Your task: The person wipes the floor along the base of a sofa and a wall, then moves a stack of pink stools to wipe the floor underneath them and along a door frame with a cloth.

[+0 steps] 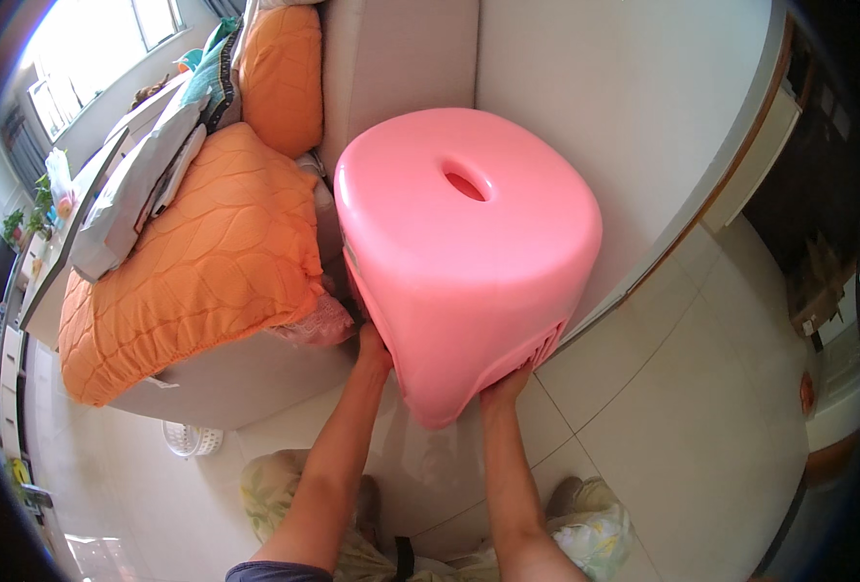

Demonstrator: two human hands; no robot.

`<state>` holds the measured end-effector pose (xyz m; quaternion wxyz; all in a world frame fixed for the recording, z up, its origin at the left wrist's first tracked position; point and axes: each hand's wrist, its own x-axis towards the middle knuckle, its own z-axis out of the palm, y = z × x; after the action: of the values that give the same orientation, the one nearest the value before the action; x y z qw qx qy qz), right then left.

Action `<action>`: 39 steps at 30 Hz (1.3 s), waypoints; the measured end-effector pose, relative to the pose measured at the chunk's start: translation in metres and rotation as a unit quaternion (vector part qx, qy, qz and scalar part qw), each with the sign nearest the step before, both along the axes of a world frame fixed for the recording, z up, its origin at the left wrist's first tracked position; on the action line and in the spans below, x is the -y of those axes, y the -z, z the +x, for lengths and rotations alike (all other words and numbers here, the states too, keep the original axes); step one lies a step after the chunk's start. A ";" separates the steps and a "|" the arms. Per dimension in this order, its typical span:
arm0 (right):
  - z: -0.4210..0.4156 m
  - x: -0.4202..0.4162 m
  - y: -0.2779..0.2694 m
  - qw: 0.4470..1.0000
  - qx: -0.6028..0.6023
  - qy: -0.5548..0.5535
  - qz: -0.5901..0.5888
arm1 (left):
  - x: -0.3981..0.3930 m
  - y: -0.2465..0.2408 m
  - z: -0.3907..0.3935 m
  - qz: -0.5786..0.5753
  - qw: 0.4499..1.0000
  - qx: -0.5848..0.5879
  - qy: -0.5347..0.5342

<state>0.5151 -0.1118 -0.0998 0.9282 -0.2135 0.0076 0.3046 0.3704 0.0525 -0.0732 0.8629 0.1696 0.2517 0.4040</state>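
A glossy pink plastic stool [466, 240] with an oval hole in its rounded seat is in front of me, beside the sofa and close to the wall. My left hand [376, 349] grips its lower left side, the fingers mostly hidden behind the plastic. On the lower right side, next to a slotted panel, my right hand [508, 384] holds the edge from below, its fingertips also out of sight. The seat faces up towards me, and one rounded corner points down between my forearms. Whether the stool touches the floor cannot be seen.
An orange quilted cover [204, 254] drapes the sofa [248, 378] at left, with an orange cushion [282, 80] behind and a grey-white folded item [139, 196] on top. A white plastic basket [191, 439] sits on the tiled floor [633, 407]. The wall [604, 94] rises behind the stool.
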 end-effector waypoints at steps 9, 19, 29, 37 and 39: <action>-0.032 0.017 -0.045 0.987 -0.037 -0.097 -0.123 | -0.028 0.037 -0.030 -0.070 0.979 -0.186 0.056; -0.055 0.098 0.030 0.936 -0.052 -0.214 -0.273 | 0.053 -0.002 -0.060 0.014 0.931 -0.355 0.084; -0.087 0.178 0.022 0.916 0.022 -0.279 -0.288 | 0.143 -0.034 -0.090 0.062 0.914 -0.389 0.094; -0.105 0.238 0.035 0.892 0.050 -0.302 -0.333 | 0.209 -0.035 -0.124 0.145 0.868 -0.459 0.123; -0.109 0.249 0.038 0.879 0.064 -0.298 -0.366 | 0.219 -0.027 -0.133 0.179 0.866 -0.459 0.090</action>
<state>0.4062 -0.3612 -0.1381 0.6474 -0.5496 -0.0048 0.5279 0.2376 -0.1663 -0.0465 0.6380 0.5090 0.5261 0.2390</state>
